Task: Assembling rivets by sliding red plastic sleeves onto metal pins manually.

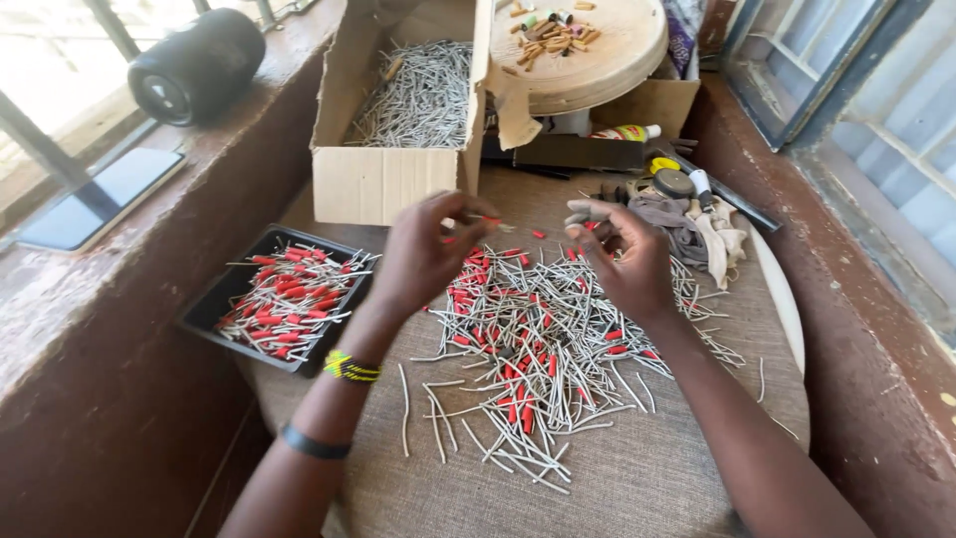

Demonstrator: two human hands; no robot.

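My left hand (426, 249) pinches a thin grey stick with a red tip (490, 221) between thumb and fingers, just in front of the cardboard box. My right hand (625, 257) hovers over a heap of grey sticks and small red tube pieces (528, 344) spread on a woven mat, its fingers curled together; whether they hold a small red piece I cannot tell. A beaded band and a dark band circle my left wrist.
A black tray (221, 299) of red-tipped sticks lies at the left. A cardboard box (383, 179) of plain grey sticks stands behind. A round wooden board (607, 60), grey cloths (697, 231), a glue bottle (627, 133), a black speaker (194, 65) and a phone (105, 194) surround.
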